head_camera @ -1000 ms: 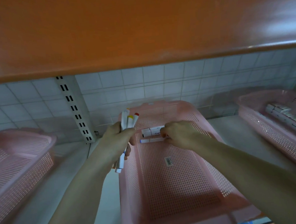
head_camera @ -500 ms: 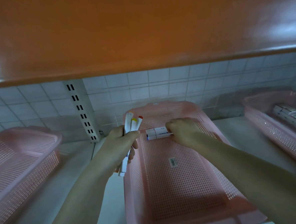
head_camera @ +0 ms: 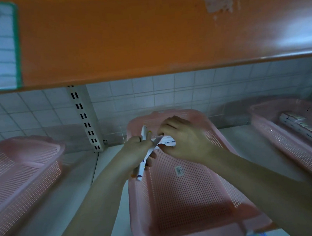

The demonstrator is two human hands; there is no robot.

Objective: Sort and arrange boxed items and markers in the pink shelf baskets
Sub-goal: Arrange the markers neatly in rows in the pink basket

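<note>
**Passing a marker from your left hand to your right, above the middle basket**

You are looking under an orange shelf at three pink baskets on a pale lower shelf. Your left hand [head_camera: 135, 148] is clenched around a small bundle of white markers [head_camera: 144, 155], held nearly upright over the left rim of the middle basket [head_camera: 184, 198]. Your right hand [head_camera: 186, 143] hovers just beside it, thumb and fingers pinching the end of one marker from the bundle; motion blur makes the exact contact hard to tell. At the far end of the middle basket, partly hidden by your right hand, lie white markers already placed [head_camera: 169, 141], crosswise on the mesh floor. A barcode sticker [head_camera: 179, 170] sits mid-floor.

The left basket [head_camera: 18, 172] shows no contents. The right basket [head_camera: 284, 141] holds a row of boxed items [head_camera: 298, 123].

The step in hand looks like feeding markers one at a time into the middle basket. Next, you would likely draw the pinched marker free without loosening the rest, then lay it flat beside those already down, parallel and touching.
</note>
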